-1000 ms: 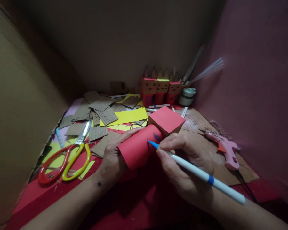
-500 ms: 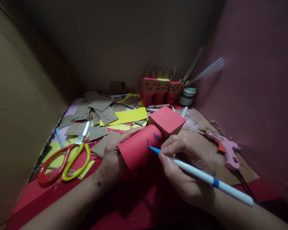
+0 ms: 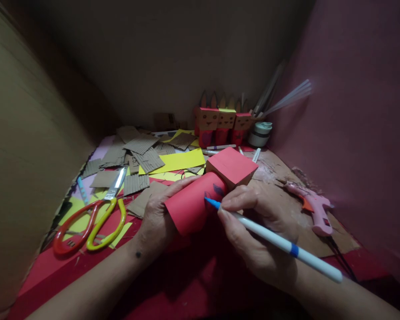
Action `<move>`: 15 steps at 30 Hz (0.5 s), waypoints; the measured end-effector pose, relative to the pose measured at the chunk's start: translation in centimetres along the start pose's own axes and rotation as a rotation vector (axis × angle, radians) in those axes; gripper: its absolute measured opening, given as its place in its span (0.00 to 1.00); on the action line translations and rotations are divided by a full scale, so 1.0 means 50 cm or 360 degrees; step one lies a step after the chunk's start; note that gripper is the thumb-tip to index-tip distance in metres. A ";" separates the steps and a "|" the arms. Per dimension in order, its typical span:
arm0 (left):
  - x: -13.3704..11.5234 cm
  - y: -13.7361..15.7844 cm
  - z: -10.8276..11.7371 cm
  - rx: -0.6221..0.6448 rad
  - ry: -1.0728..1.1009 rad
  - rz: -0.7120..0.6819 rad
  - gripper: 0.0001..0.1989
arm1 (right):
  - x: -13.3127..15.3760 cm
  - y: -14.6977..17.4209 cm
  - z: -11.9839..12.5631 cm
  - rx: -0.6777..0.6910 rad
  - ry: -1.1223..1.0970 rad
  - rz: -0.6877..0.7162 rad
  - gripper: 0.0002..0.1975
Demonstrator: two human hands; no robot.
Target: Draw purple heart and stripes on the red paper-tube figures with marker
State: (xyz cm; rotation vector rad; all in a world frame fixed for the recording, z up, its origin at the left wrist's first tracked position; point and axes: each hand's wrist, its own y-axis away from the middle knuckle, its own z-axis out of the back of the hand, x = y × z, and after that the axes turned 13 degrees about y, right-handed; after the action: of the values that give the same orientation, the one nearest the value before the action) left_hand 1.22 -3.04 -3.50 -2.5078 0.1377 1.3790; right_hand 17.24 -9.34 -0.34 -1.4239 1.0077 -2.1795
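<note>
My left hand (image 3: pixel 158 215) is wrapped round a red paper tube (image 3: pixel 190 204), which lies tilted with its lower end toward me. A cardboard box with a red top (image 3: pixel 232 165) joins the tube's upper end. Dark blue marks show on the tube's right side. Pinched in my right hand (image 3: pixel 260 235) is a white felt-tip marker (image 3: pixel 273 235) with a blue band. Its blue tip meets the tube beside the marks. My left fingertips are hidden behind the tube.
Scissors (image 3: pixel 103 213) with red and yellow handles lie at left, among cardboard scraps (image 3: pixel 143 151) and yellow paper (image 3: pixel 183 161). Three paper figures with pointed ears (image 3: pixel 222 120) stand at the back near a pale jar (image 3: pixel 260 134). A pink glue gun (image 3: pixel 315 206) rests at right.
The marker's tip has shifted slightly up and left on the tube, and its back end has swung left with my right hand. The left hand and tube stay nearly still.
</note>
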 end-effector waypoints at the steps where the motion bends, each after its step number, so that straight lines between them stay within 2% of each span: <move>1: 0.000 0.000 0.001 0.0019 -0.0027 0.0002 0.19 | 0.000 0.001 0.000 0.0008 0.0012 0.0001 0.10; 7: 0.001 0.001 0.003 0.0037 -0.0068 -0.0002 0.22 | 0.001 0.002 0.002 0.0003 0.0038 -0.0022 0.10; 15: -0.002 0.001 0.007 -0.0006 0.0093 0.0041 0.22 | -0.001 0.002 0.006 0.0044 0.0064 -0.0018 0.11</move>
State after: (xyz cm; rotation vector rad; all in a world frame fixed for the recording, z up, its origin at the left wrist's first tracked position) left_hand 0.86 -2.97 -3.59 -2.5593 0.1800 1.3175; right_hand 17.54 -9.48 -0.36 -1.3822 0.9817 -2.2297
